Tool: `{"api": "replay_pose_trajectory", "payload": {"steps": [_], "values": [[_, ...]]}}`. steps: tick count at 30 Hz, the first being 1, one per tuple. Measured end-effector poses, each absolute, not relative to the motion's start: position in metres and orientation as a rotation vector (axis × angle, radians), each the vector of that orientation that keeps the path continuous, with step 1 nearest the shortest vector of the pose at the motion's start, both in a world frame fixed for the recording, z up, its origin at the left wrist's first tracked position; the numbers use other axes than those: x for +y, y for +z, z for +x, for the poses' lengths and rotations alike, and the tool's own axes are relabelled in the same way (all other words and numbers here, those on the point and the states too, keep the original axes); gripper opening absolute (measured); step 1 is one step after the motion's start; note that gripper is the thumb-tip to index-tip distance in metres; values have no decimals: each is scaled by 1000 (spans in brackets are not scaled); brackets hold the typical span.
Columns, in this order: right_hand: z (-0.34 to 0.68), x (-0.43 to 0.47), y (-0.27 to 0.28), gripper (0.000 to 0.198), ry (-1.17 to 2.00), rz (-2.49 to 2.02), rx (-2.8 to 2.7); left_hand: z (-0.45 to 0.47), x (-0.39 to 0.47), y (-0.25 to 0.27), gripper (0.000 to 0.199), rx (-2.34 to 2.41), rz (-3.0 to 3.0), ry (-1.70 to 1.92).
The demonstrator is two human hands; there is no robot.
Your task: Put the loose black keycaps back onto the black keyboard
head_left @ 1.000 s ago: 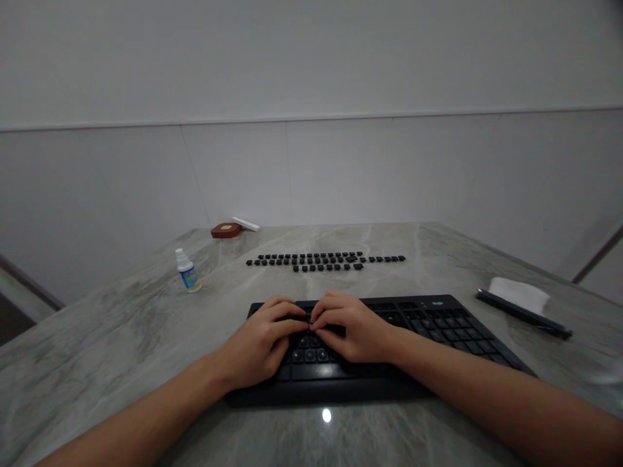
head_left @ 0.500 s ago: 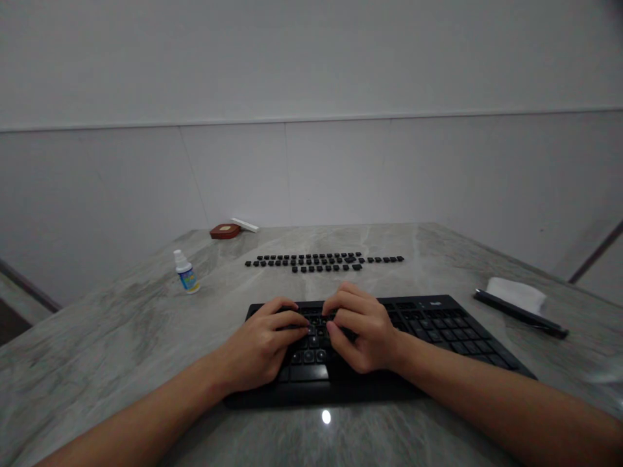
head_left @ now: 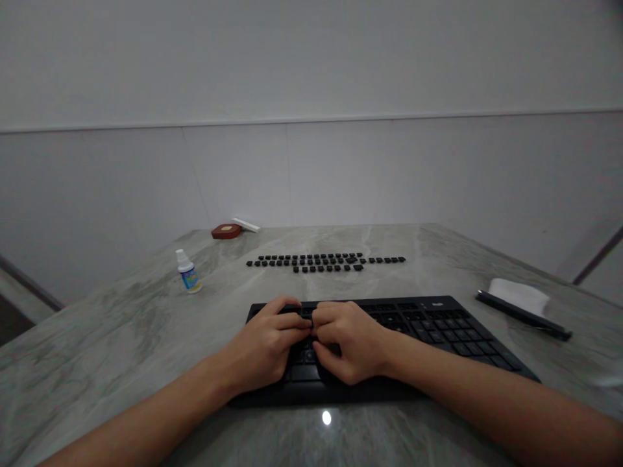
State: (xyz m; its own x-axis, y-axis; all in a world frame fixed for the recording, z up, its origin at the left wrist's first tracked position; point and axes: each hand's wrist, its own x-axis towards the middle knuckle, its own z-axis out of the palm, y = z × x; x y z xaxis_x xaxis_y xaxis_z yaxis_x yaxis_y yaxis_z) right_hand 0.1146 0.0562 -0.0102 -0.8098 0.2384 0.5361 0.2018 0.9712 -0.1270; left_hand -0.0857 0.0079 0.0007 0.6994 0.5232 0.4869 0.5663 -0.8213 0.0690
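Note:
A black keyboard [head_left: 462,327] lies on the table in front of me, with some keys off its left and middle part. My left hand [head_left: 272,337] rests over its left side, fingers bent and closed, tips meeting the right hand's. Curled over the keyboard's middle, my right hand [head_left: 350,340] has its fingers drawn in and the thumb lower down. What lies between the fingertips of either hand is hidden or too small to make out. Beyond the keyboard, loose black keycaps [head_left: 326,263] are laid out in rows.
A small white spray bottle [head_left: 188,272] with a blue label stands at left. At the far left edge are a reddish-brown box [head_left: 226,231] and a white flat piece [head_left: 246,225]. On the right a black stick-like object [head_left: 523,316] lies against a white cloth [head_left: 520,295].
My right hand has shifted left and slightly down, its fingers curling in until they meet my left fingertips. The left hand has barely moved.

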Motion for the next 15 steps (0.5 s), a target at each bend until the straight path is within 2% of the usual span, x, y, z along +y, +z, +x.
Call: {"api": "replay_pose_trajectory", "payload": {"steps": [8,15], "values": [[112,66,-11,26,177,-394,-2524,-81,10,1,43,-957,-2746,-773],[112,70,-13,21,155,-385,-2551,-80,10,-1,47,-929,-2729,-716]]}}
